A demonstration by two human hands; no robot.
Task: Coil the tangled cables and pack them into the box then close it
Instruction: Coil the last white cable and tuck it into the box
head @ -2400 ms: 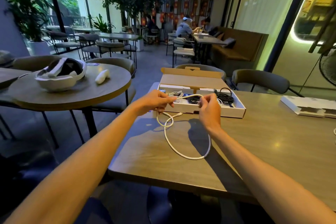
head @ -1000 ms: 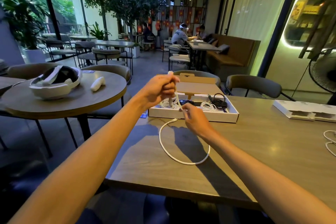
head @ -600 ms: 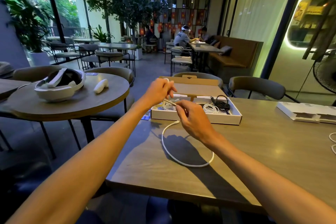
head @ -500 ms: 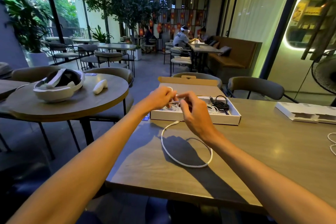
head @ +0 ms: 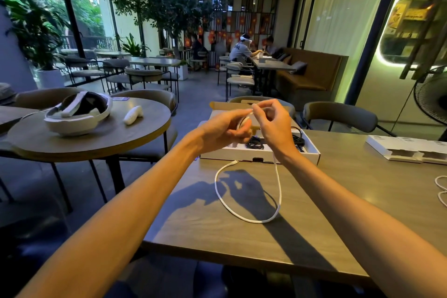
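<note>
my left hand [head: 225, 128] and right hand [head: 273, 126] have risen, both pinching the thin white cable [head: 244, 218]; another loop forms above the open white cardboard box [head: 312, 152], its tail left to wind.

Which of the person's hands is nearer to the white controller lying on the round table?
Left. The left hand is raised over the near-left corner of the open box, on the side toward the white controller. The right hand is beside it, farther from the round table.
</note>
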